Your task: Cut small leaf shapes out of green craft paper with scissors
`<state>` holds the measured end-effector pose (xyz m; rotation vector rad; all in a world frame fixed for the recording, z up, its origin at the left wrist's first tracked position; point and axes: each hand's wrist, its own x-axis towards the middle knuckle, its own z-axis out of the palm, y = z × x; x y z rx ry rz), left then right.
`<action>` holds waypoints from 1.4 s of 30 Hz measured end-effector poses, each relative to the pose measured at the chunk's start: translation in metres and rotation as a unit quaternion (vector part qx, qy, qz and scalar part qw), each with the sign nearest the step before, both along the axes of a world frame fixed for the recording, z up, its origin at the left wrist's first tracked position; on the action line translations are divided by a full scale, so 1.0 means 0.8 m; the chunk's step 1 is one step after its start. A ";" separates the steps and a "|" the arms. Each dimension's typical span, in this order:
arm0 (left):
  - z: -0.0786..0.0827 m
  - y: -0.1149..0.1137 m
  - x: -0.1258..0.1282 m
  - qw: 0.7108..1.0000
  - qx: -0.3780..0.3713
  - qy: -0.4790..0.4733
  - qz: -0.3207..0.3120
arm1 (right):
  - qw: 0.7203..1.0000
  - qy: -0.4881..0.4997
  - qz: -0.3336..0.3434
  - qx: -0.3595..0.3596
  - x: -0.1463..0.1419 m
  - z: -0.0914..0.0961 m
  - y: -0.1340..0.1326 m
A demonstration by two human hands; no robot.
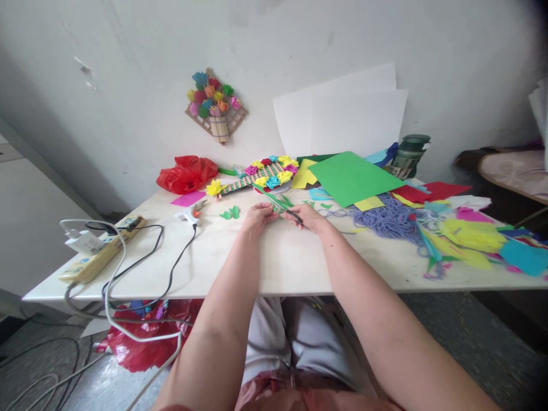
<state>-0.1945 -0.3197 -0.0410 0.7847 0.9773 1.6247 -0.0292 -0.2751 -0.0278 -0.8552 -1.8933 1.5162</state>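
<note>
My right hand (307,218) is closed round the dark handles of a pair of scissors (294,216), whose blades point to the far left. Just left of it, my left hand (261,217) pinches a small piece of green paper (275,209) by the blades. Beyond both hands lies a woven strip decorated with paper flowers (253,178), in yellow, blue, pink and red. Several cut green paper leaves (230,213) rest left of my left hand, and small green scraps (325,205) lie to the right.
A glue gun (189,215) and a power strip (92,260) with trailing cables occupy the left side. Green paper sheets (353,178), purple yarn (385,217) and coloured paper spread over the right. A red plastic bag (187,174) sits at the back left, a dark green jar (409,155) at the back right.
</note>
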 end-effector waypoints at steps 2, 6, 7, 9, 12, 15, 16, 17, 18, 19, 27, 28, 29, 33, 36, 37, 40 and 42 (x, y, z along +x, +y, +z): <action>0.000 0.000 0.000 1.000 -0.001 -0.005 -0.007 | 1.000 0.003 0.005 -0.007 0.001 0.001 0.000; 0.002 -0.001 0.000 1.000 -0.009 -0.018 -0.007 | 1.000 0.006 0.011 -0.012 0.002 0.001 -0.001; 0.003 -0.001 0.000 1.000 -0.010 -0.020 -0.008 | 1.000 0.004 0.009 -0.011 0.002 0.002 -0.001; 0.003 -0.002 0.000 1.000 -0.009 -0.022 -0.012 | 1.000 -0.001 0.005 -0.007 0.002 0.002 -0.001; 0.003 -0.002 -0.001 1.000 -0.011 -0.024 -0.014 | 1.000 -0.006 0.002 0.002 0.002 0.003 -0.001; 0.003 -0.002 -0.002 0.999 -0.012 -0.026 -0.015 | 1.000 -0.006 0.003 0.008 0.002 0.002 0.000; 0.004 -0.003 -0.001 0.999 -0.012 -0.027 -0.015 | 1.000 -0.005 0.004 0.010 0.002 0.002 0.000; 0.004 -0.003 -0.001 0.999 -0.012 -0.028 -0.015 | 1.000 -0.004 0.006 0.012 0.002 0.001 0.001; 0.004 -0.003 -0.001 0.999 -0.013 -0.030 -0.014 | 1.000 -0.002 0.008 0.015 0.003 0.001 0.002; 0.005 -0.003 -0.001 0.999 -0.013 -0.031 -0.012 | 1.000 0.000 0.010 0.018 0.003 0.001 0.002; 0.002 -0.001 -0.004 0.999 -0.008 -0.035 -0.015 | 0.999 -0.015 -0.003 0.039 0.003 0.003 0.000; 0.002 -0.001 -0.004 0.999 -0.007 -0.034 -0.016 | 0.999 -0.015 -0.006 0.043 0.002 0.003 0.000; 0.002 -0.001 -0.004 0.999 -0.005 -0.033 -0.016 | 0.999 -0.012 -0.008 0.045 0.002 0.002 0.000; 0.003 -0.001 -0.003 0.999 -0.008 -0.036 -0.007 | 0.999 -0.001 -0.014 0.029 -0.002 -0.002 0.001; 0.003 -0.001 -0.002 0.999 -0.002 -0.041 0.006 | 1.000 0.011 -0.007 -0.001 -0.002 -0.003 0.001; 0.003 -0.001 -0.002 0.999 0.002 -0.043 0.012 | 1.000 0.017 0.001 -0.010 -0.001 -0.002 0.000; 0.001 0.001 -0.004 0.998 0.018 -0.052 0.035 | 0.999 0.026 0.021 -0.025 0.004 0.001 -0.002; -0.001 0.003 -0.006 0.997 0.027 -0.058 0.051 | 0.999 0.030 0.031 -0.026 0.008 0.004 -0.003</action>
